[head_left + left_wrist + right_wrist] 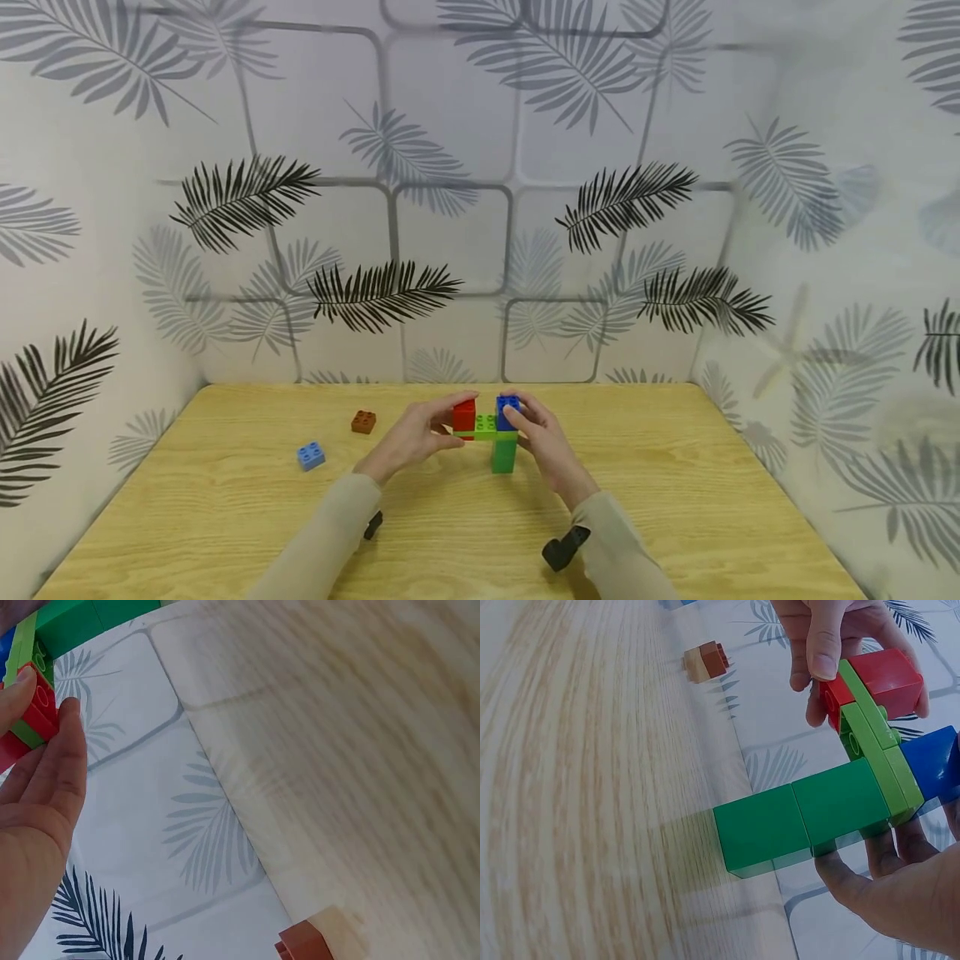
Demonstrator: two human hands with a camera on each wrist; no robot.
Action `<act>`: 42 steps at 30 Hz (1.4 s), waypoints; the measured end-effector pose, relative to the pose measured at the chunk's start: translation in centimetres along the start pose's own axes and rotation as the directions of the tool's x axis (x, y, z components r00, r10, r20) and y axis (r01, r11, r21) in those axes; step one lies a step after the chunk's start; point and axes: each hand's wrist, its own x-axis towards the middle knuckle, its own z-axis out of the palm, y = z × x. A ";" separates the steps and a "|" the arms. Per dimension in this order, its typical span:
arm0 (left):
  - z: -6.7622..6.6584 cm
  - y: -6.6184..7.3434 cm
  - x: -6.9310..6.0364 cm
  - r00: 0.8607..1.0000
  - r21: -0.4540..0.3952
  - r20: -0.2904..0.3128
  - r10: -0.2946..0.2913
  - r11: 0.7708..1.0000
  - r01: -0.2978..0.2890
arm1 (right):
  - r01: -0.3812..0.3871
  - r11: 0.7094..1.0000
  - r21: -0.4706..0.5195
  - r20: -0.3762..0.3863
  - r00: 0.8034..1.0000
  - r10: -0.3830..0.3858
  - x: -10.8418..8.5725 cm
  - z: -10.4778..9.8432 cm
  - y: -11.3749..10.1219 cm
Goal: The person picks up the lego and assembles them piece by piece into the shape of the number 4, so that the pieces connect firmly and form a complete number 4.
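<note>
Head view: left hand pinches red plastic blocks, right hand a blue plastic block, at opposite ends of a lime-green plastic bar atop green plastic blocks on the counter.

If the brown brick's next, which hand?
Left hand, probably: it's nearer the brown brick, though its grip is on the red brick. Right hand is farther off, holding the dark blue brick.

A green rectangular plastic column bars my way at centre; pale wooden tabletop lies free rightward.
</note>
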 end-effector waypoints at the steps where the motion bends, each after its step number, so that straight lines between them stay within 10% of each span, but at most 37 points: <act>1: 0.0 0.0 -0.1 1.000 0.003 0.006 -0.008 1.000 0.008 | 0.002 1.000 -0.002 0.000 1.000 -0.002 0.0 0.0 0.0; 12: -0.9 -0.3 -0.6 0.987 0.030 -0.039 -0.155 0.987 0.156 | -0.014 1.000 0.003 -0.004 1.000 0.014 -0.1 0.0 -0.1; 31: -5.2 -4.8 -3.3 0.966 0.050 0.007 -0.259 0.965 0.259 | 0.026 1.000 0.017 -0.015 1.000 -0.025 0.0 0.0 0.2; 42: -7.0 -5.4 -4.6 0.859 -0.057 -0.185 -0.478 0.878 0.476 | 0.020 1.000 0.006 -0.005 1.000 -0.020 0.0 -0.1 0.1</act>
